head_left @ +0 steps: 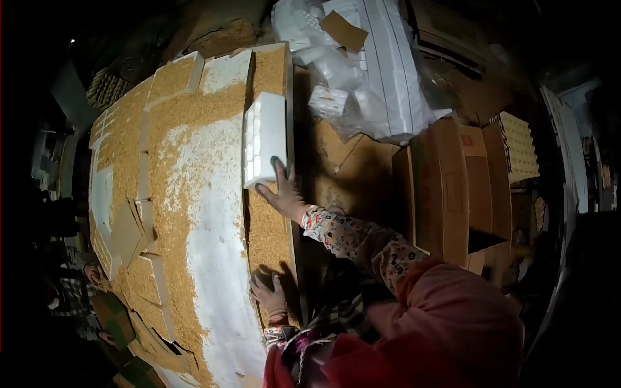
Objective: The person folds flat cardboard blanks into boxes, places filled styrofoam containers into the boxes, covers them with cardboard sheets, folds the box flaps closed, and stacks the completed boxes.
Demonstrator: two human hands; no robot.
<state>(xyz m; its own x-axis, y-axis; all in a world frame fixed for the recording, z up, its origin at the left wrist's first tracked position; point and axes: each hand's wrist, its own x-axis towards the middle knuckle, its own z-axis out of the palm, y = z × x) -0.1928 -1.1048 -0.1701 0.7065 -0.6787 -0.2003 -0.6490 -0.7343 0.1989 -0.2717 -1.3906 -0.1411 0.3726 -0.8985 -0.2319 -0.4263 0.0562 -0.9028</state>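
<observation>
A white block-like pack (266, 139), with rows of small white squares along one side, lies lengthwise on the sawdust-like strip at the table's edge. My right hand (286, 194), in a thin glove with dark fingertips, grips its near end, thumb and fingers spread across the corner. Lower down, my left hand (270, 299) rests on the strip's brown granules (268, 239) with its fingers apart and nothing held. A pale, worn board (220, 258), partly covered with the same granules, runs beside both hands.
Clear plastic bags of white packs (388, 71) lie beyond the table, a cardboard scrap (344, 31) on top. Cardboard boxes (446, 187) and moulded trays (517, 147) stand right. Bent cardboard (126, 233) lies on the table's far side. Another person's hand (92, 274) shows at left.
</observation>
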